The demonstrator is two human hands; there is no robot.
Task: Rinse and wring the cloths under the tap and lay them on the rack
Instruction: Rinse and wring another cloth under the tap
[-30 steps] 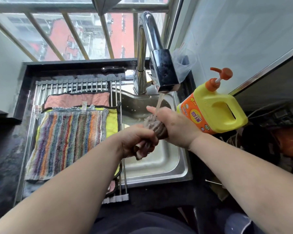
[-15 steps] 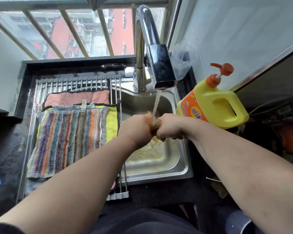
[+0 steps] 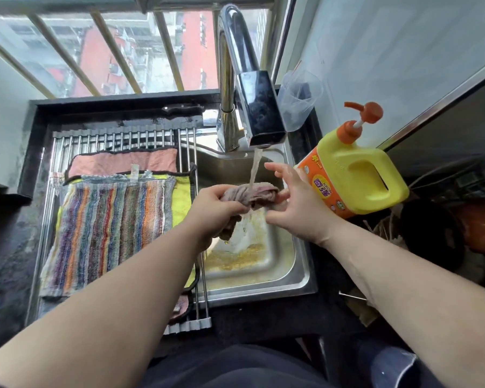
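While under the tap point(image 3: 263, 113), twisted cloth point(image 3: 249, 193) in left hand's point(image 3: 213, 211) grip, right hand point(image 3: 294, 203) splayed at its free end.

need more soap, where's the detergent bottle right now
In the head view, the yellow detergent bottle sits on the right, at the sink's right edge, just beyond the right hand.

The sink point(image 3: 300, 275) sits at centre. The tap point(image 3: 261, 107) stands at its twelve o'clock, and the rack point(image 3: 118, 135) lies at nine o'clock with overlapping cloths point(image 3: 109, 233) on it. A pump bottle point(image 3: 356, 177) stands at two o'clock, a cup point(image 3: 297, 102) behind it at one. The held cloth point(image 3: 249, 193) is over the basin, under the spout, in the left hand point(image 3: 213, 208).
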